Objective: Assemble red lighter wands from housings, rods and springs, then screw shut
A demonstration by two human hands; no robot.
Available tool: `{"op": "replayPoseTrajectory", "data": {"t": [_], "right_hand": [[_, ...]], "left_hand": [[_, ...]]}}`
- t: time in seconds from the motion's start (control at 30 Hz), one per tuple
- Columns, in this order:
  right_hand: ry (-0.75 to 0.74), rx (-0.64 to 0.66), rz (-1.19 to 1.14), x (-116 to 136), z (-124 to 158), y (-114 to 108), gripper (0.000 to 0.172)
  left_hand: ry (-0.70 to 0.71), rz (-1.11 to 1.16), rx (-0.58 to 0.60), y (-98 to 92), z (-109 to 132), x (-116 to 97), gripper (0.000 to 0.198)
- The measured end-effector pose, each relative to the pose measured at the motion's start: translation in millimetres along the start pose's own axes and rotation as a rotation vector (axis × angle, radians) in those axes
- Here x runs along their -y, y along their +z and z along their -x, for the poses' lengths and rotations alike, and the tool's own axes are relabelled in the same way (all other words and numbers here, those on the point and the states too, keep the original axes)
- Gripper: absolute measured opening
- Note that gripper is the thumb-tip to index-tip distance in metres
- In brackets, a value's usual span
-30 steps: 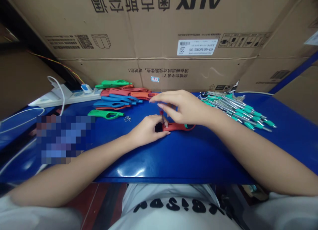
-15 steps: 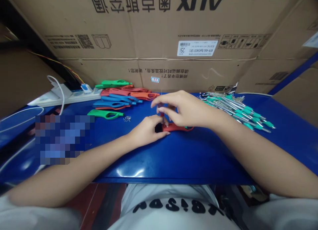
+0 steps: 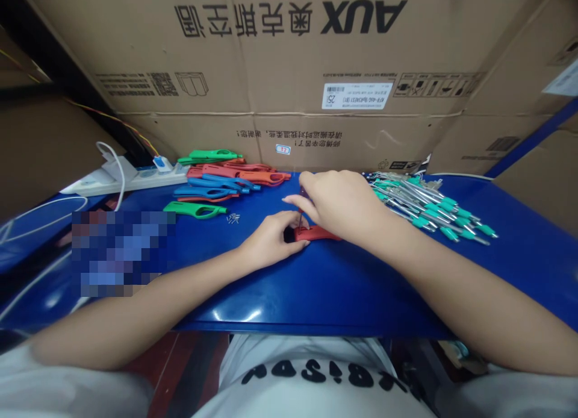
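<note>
On the blue table lies a red plastic lighter casing (image 3: 318,233), pinched at its left end between the thumb and fingers of my left hand (image 3: 267,240). Above it my right hand (image 3: 347,200) is closed around a small screwdriver (image 3: 300,222), whose handle is mostly hidden by my fingers. The screwdriver's thin shaft stands nearly upright, its tip down at the casing near my left fingertips. My right hand and wrist cover the casing's right end. Several small screws (image 3: 233,218) lie loose to the left of my left hand.
Green, red and blue lighter casings (image 3: 217,183) are piled at the back left, with a green casing (image 3: 195,210) in front. Metal rods with teal parts (image 3: 433,207) lie at the right. A power strip (image 3: 139,178) and cables sit at the left. A large cardboard box (image 3: 271,93) stands behind.
My right fingers have curled more tightly around the screwdriver, and the hand has shifted slightly right, covering more of the casing. My left hand keeps its hold. The head view has tilted up slightly.
</note>
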State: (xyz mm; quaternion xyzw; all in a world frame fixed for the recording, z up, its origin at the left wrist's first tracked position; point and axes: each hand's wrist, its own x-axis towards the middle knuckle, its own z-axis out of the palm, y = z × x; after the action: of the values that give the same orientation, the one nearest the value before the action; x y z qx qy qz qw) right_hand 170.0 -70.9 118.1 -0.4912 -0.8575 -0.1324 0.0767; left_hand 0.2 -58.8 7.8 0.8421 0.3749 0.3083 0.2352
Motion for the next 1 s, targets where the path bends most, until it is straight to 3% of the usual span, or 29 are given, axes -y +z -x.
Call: {"op": "replayPoseTrajectory", "data": {"t": [0.17,0.43,0.7,0.87,1.0], "right_hand": [[-0.015,-0.024,0.002,-0.6,-3.1,7.3,0.052],[-0.272,0.075,-0.191,-18.2,3.0,-6.7,0.027],[-0.123,0.021,-0.044,-13.2,-1.5,-3.5,0.046],[-0.219,0.021,-0.356,-17.2,-7.5,14.4,0.029],[-0.311,-0.036,-0.466,-21.2,-10.2,26.4,0.03]], "left_hand": [[-0.005,-0.011,0.017,-1.7,0.2,-0.5,0.019],[0.037,-0.026,0.028,-1.8,-0.7,1.9,0.017],[0.048,-0.018,0.023,-3.7,-0.8,-0.9,0.016],[0.06,-0.035,0.023,-3.9,-0.8,-0.4,0.016],[0.05,-0.036,0.032,-3.7,-0.8,0.9,0.017]]}}
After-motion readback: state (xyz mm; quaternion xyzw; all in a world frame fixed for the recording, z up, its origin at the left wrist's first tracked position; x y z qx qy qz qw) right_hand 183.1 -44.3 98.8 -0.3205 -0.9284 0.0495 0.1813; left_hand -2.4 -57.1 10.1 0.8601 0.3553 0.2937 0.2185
